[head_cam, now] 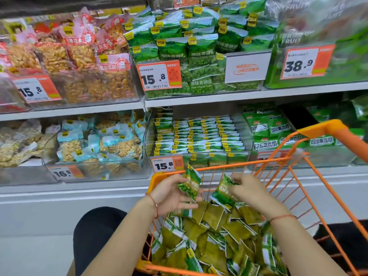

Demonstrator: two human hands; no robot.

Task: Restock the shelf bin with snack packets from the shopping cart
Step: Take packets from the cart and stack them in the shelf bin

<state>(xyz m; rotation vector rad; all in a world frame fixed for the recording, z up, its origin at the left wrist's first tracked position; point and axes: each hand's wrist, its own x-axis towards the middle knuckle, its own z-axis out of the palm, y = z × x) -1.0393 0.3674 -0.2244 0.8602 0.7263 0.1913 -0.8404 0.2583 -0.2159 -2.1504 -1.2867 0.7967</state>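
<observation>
Orange wire shopping cart [318, 136]. Green-and-white snack packets [209, 236], yellow corner tags. Orange-and-white price tags [159, 75], black digits. Red string bracelets on both wrists. White shelf [199, 96].

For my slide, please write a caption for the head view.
Both hands, left hand and right hand, lift green snack packets from the orange cart.

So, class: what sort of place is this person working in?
Most likely a supermarket snack aisle. Shelves hold clear bins of packaged snacks, orange price tags hang on the bin fronts, and an orange shopping cart is full of green snack packets.
</observation>
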